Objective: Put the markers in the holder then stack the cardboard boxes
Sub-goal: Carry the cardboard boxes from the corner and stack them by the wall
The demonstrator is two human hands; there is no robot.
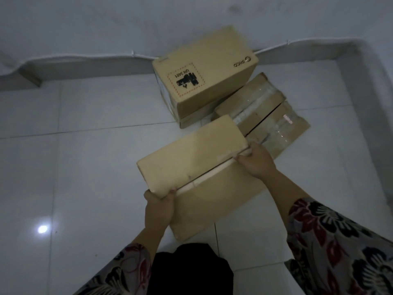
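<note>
Head view, and we're into the stacking half of the job, with no markers or holder anywhere in shot, so I can't tell whether that first part is done. The tall tan cardboard box with the black UN 3481 print (204, 71) is our landmark by the wall, and it seems to sit on a flatter box (191, 122), so I'd call one stack begun. Just to its right lie two clear-taped brown cardboard boxes (265, 116), side by side on the white tiled floor (85, 167), not stacked. In front of the printed box, the plain tan cardboard box (191, 154) sits over a wider plain cardboard box (212, 205); resting or just above, I can't say. Left hand (159, 207) pinches its near-left corner and right hand (255, 160) grips its near-right corner, each with fingers curled on the edge. Both arms reach forward in floral sleeves (340, 241), hands set well apart. My read: the taped pair is left to stack
</note>
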